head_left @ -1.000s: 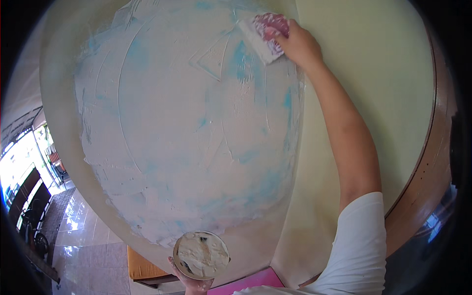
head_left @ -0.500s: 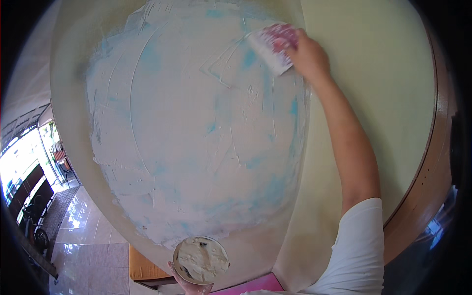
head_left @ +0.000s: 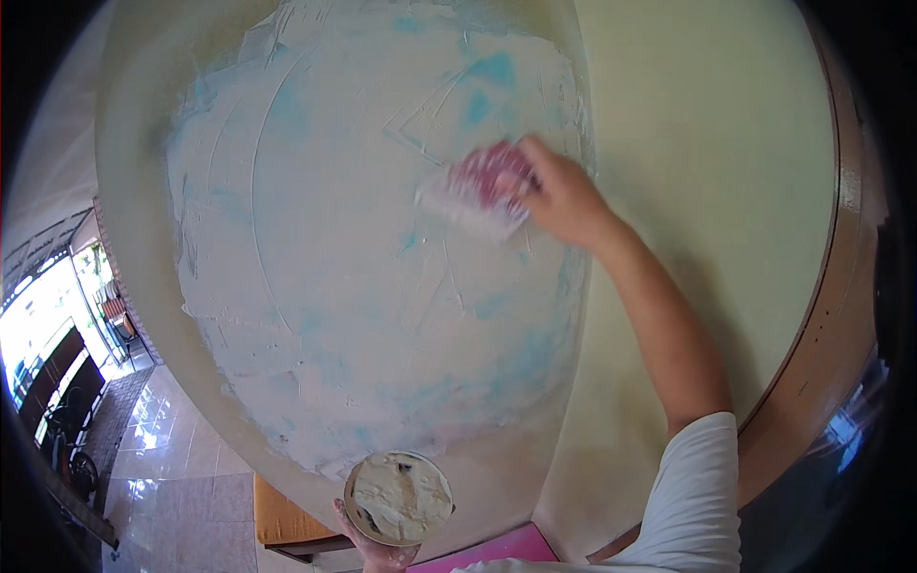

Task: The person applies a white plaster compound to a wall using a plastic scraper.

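Note:
My right hand [head_left: 559, 196] is closed on a wide plastic putty spreader [head_left: 482, 186], reddish-purple and smeared with white. Its pale edge lies against the wall, blurred by motion. Around it spreads a large patch of whitish filler [head_left: 353, 239] with blue showing through and several raised ridges. Low in the view, my left hand [head_left: 377, 552] holds up a round bowl [head_left: 351, 501] from below and the left side. Thick cream-coloured putty [head_left: 401, 497] fills it, with a small dark spot near its far rim.
Right of a corner stands a pale green wall [head_left: 707, 172], edged by a brown frame [head_left: 845, 239]. An orange-cushioned bench [head_left: 287, 514] and a pink surface [head_left: 497, 552] lie below. Shiny floor tiles [head_left: 181, 477] lead left towards a bright opening with a parked two-wheeler [head_left: 76, 458].
My right hand has swept the spreader down and left across the filler, leaving blue patches visible above. The bowl in my left hand has shifted slightly right in view.

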`<state>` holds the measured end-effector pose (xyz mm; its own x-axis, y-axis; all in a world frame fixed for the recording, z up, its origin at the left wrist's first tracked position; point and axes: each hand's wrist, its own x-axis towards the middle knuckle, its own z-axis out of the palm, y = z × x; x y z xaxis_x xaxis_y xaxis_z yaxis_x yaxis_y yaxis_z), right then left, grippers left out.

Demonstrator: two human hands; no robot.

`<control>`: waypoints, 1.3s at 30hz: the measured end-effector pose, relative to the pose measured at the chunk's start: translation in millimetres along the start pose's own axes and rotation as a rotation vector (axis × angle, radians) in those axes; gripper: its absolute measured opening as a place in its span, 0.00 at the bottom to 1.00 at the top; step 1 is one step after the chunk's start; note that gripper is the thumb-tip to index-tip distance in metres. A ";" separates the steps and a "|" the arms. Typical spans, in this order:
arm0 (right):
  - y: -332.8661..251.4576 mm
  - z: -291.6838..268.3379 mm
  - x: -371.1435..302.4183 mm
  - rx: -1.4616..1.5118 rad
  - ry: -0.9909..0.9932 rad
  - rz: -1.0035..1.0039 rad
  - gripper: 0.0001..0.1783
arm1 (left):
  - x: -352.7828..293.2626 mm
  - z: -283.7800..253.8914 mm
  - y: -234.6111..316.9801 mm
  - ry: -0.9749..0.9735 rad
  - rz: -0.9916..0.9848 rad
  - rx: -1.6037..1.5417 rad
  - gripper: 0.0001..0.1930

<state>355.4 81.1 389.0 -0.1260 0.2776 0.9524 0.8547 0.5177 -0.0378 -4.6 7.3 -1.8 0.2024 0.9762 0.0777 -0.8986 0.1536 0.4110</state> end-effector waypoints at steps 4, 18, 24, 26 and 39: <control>21.6 7.6 -2.0 -0.286 -0.293 -0.016 0.19 | 1.3 17.6 6.0 0.040 -0.128 -0.409 0.43; 25.3 -16.1 34.3 -0.143 0.061 0.000 0.22 | -6.3 27.2 -1.4 0.015 0.016 -0.203 0.43; 65.0 -40.7 45.1 -0.435 0.015 0.069 0.23 | -2.5 14.0 -2.5 0.057 -0.019 -0.191 0.43; 78.8 -54.4 60.0 -0.415 0.172 0.167 0.22 | -3.0 12.4 -4.0 0.082 -0.018 -0.189 0.43; 21.4 -61.1 2.9 0.028 0.302 0.232 0.13 | -1.3 11.3 1.1 -0.027 -0.032 -0.010 0.42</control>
<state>404.1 43.5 409.4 0.2265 0.1414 0.9637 0.8288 0.4918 -0.2669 -1.4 4.5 8.9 0.2409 0.9664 0.0891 -0.8952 0.1858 0.4050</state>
